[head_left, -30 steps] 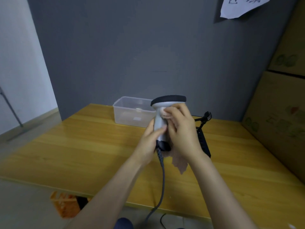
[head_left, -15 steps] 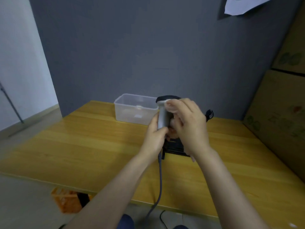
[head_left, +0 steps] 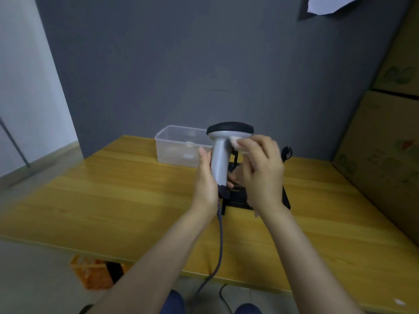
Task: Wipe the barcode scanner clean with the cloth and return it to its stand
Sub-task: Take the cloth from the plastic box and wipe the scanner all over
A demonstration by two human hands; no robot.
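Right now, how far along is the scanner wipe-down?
Done: the barcode scanner is off its stand and held upright above the table by the left hand on its grip.
In hand: the right hand presses the cloth against the scanner just under its head, mid-wipe.
Left: finishing the wipe, then seating the scanner back on the stand, which sits empty behind the hands.

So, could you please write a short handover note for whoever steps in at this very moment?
Left hand: grips the barcode scanner by its handle, upright above the table.
Right hand: holds the cloth against the scanner just under its head.
Stand: on the table behind the hands, empty.
Done: scanner lifted, wiping under way.
Left: finish wiping, set the scanner back on the stand.
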